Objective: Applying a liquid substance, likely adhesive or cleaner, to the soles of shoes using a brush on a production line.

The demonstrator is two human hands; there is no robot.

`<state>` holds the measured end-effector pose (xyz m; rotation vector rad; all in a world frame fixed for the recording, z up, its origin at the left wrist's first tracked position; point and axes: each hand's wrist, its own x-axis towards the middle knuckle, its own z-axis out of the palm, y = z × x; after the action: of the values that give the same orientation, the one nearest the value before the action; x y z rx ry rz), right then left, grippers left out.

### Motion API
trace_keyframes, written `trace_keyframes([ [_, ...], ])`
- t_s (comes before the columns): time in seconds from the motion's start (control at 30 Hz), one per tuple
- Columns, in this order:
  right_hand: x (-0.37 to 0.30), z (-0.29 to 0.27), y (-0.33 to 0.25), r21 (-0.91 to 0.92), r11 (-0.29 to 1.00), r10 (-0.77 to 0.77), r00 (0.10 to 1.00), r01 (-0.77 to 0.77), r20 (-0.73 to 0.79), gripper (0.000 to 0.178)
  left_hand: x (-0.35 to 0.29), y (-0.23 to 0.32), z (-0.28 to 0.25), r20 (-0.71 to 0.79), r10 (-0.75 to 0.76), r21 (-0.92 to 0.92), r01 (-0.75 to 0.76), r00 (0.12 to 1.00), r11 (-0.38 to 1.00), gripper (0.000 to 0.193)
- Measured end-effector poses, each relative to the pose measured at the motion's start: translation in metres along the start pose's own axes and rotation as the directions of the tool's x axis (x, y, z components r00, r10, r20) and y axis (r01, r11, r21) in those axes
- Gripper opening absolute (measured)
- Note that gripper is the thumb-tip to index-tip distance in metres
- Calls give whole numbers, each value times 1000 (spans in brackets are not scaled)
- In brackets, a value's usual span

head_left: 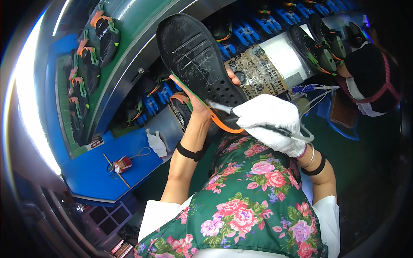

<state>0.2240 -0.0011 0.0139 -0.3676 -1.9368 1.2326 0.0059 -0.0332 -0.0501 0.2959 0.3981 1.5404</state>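
My bare left hand (192, 99) grips a large black shoe sole (195, 47) from beneath, its fingertips showing at the far edge. The sole's inner face is towards me, wet-looking, with cross ribs and a patch of small round holes; an orange and green rim runs along its near side. In a white knit glove, my right hand (271, 120) is closed round a thin brush (221, 106). A pale flexible tube trails behind that hand. The brush's pale tip lies at the sole's near edge, next to the left wrist.
Several sole parts (90, 64) stand on a green belt at left. Blue racks (269, 23) run behind the sole, beside a taped cardboard strip (260, 64). A blue table (99, 172) holds a small red object (122, 164) and a white cloth (155, 142). Another person (370, 77) sits at right.
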Motion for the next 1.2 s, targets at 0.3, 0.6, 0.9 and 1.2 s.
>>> trace_keyframes([
  [0.3,-3,2,-4,81,996,51,998,-49,-27,19,3,7,4,-9,-11,23,12,1000,1000,132],
  [0.6,-6,-1,-3,38,999,17,1000,-17,7,24,8,18,0,176,-47,186,13,983,982,106],
  [0.9,-13,-6,-6,32,996,77,997,-78,3,21,15,14,5,227,-41,187,-2,973,982,107],
  [1.2,-11,-4,-8,-1,1000,18,1000,-18,14,21,18,19,8,189,-48,340,-19,981,940,122],
])
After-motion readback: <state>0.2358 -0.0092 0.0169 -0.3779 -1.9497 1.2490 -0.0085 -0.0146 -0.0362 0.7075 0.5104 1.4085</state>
